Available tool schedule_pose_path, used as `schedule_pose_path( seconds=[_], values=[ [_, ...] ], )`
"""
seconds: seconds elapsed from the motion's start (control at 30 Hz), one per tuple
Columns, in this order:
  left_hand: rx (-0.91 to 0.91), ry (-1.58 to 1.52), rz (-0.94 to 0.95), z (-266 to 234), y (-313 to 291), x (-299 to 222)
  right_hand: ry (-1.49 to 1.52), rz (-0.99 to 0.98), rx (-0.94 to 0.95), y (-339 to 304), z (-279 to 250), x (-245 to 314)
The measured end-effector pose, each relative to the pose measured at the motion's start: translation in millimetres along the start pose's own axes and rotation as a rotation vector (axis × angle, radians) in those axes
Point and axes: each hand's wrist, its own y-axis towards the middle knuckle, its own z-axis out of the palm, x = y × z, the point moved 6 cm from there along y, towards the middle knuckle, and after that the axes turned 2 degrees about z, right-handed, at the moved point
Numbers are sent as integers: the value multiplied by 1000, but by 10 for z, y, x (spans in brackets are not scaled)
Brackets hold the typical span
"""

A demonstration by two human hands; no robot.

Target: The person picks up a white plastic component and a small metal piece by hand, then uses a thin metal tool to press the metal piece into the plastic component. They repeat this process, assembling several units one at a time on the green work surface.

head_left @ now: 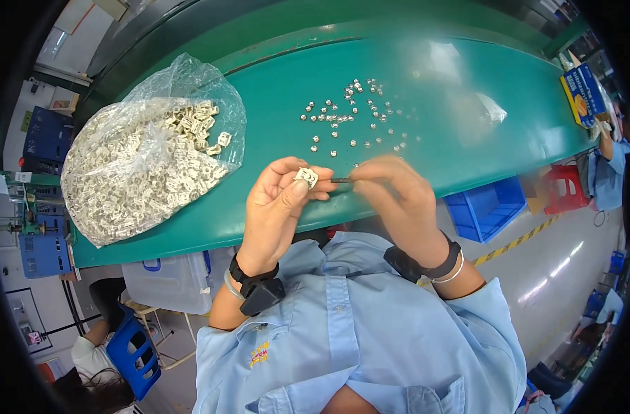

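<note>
Left hand [277,203] closed: I see a small white plastic part [306,176] pinched between thumb and fingertips, held just above the near edge of the green table [273,103]. Right hand [397,196] closed around a thin dark tool [341,181], its tip just beside the part. Clear plastic bag [146,148] of matching white parts lies at table left. Small silver pieces [353,114] scattered mid-table. Blue box with yellow patch [582,90] at far right edge. Blue bin [484,207] below the table.
</note>
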Motion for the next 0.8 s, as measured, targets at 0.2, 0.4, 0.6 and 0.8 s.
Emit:
schedule_pose_path(
  seconds=[0.2,0.4,0.6,0.8],
  values=[
    [26,-318,-50,48,21,43,63,-28,-7,62,128,47],
    [35,-529,-83,7,19,162,30,-133,-31,95,221,69],
    [2,-586,-108,14,11,202,-155,-295,-89,24,238,103],
    [27,-516,-79,12,45,205,-228,-317,-94,4,220,139]
  ],
)
